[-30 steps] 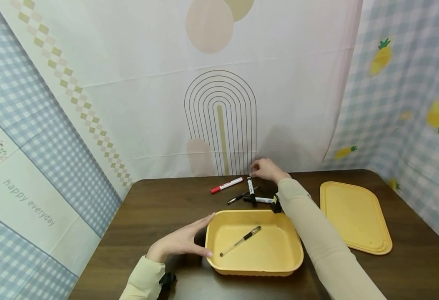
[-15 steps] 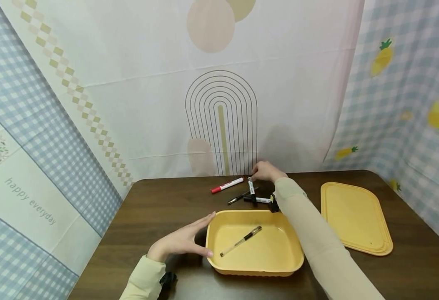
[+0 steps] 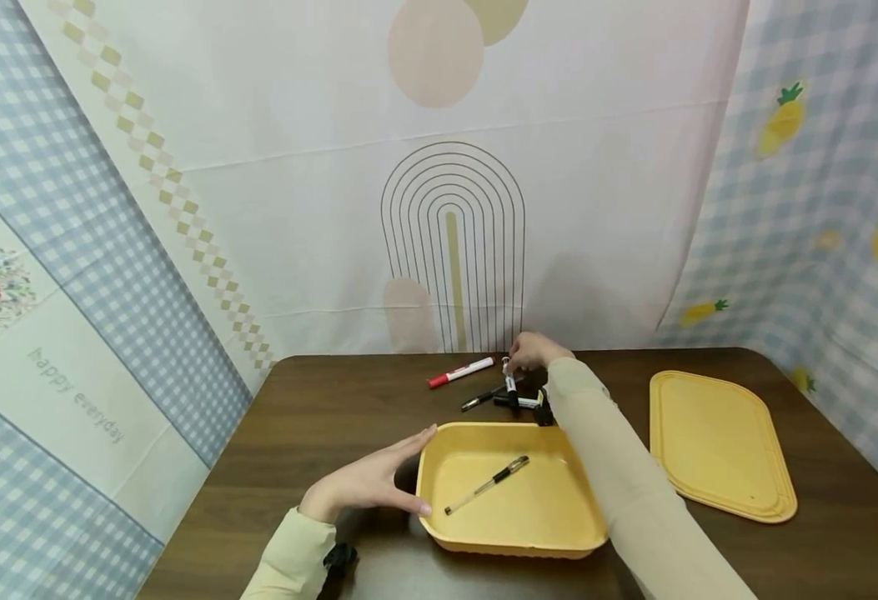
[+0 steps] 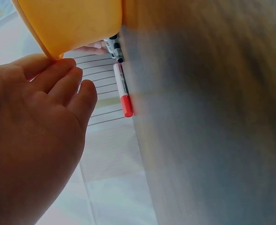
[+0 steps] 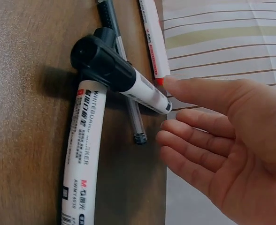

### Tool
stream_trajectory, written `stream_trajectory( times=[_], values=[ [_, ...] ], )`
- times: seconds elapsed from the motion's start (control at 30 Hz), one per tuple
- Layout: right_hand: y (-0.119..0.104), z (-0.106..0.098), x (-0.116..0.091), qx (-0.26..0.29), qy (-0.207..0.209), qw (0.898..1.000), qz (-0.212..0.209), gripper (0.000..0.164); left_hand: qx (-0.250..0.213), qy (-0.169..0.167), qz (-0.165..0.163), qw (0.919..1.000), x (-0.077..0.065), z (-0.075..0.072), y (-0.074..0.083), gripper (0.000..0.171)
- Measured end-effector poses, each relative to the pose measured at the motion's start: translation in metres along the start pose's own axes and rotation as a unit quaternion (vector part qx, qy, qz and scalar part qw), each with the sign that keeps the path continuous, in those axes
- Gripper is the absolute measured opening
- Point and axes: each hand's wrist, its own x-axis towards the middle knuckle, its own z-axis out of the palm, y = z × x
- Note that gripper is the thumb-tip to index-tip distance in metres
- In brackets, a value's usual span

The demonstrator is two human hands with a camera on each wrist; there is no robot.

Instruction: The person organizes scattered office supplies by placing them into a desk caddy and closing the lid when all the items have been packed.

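My left hand (image 3: 371, 479) touches the left side of a yellow plastic box (image 3: 517, 533), fingers extended at its far corner and thumb at the near rim. A gel pen (image 3: 487, 486) with a black grip lies inside the box. At the table's back, my right hand (image 3: 538, 352) has thumb and fingers apart around the white end of a black-capped whiteboard marker (image 5: 147, 92). That marker lies crossed over a second whiteboard marker (image 5: 84, 154) and a black pen (image 5: 135, 117). A red-capped marker (image 3: 461, 372) rests just left of them.
A yellow lid (image 3: 716, 446) lies flat on the brown table (image 3: 318, 417) to the right. A patterned cloth (image 3: 318, 250) hangs right behind the table's back edge. My right sleeve (image 3: 634, 475) passes over the box's right side.
My right hand has lowered slightly toward the end of the crossed whiteboard marker. The left hand stays at the box. The whole head view has shifted a little.
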Motion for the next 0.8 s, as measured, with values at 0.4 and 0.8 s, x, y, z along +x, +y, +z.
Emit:
stream_trajectory(
  times=[0.4, 0.8],
  values=[
    [-0.0022, 0.0070, 0.0014, 0.013, -0.039, 0.999, -0.002, 0.017, -0.003, 0.001, 0.000, 1.0000, -0.0019, 0.0013, 0.0002, 0.109],
    [-0.0062, 0.0038, 0.0046, 0.031, -0.065, 0.997, -0.003, 0.054, 0.004, 0.007, -0.001, 1.0000, -0.0002, 0.0013, 0.0025, 0.110]
  ],
)
